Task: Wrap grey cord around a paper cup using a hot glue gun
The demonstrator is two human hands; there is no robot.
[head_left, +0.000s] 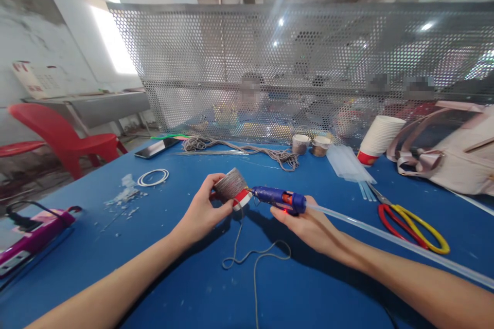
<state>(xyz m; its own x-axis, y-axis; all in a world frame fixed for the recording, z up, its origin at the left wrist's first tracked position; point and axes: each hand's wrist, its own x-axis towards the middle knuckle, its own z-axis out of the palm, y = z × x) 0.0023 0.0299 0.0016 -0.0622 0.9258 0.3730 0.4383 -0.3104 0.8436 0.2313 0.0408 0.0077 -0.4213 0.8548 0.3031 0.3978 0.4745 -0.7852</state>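
Observation:
My left hand (pixel 206 208) is closed round a paper cup (pixel 232 187) tilted on its side. Grey cord covers most of the cup's wall, and a red and white band shows uncovered near one end. In my right hand (pixel 309 223) is a blue hot glue gun (pixel 272 196), its nozzle at the cup's wall by the edge of the wound cord. A long clear glue stick (pixel 370 229) sticks out of the gun's back. From the cup a loose grey cord (pixel 252 253) trails down over the table toward me.
Scissors (pixel 409 226), clear glue sticks (pixel 347 163) and stacked paper cups (pixel 380 136) lie right. Two cord-wrapped cups (pixel 300 144) and a cord bundle (pixel 247 148) are at the back, before a perforated metal screen (pixel 193 61). Left are a phone (pixel 156 148), white ring (pixel 153 177) and power strip (pixel 36 236).

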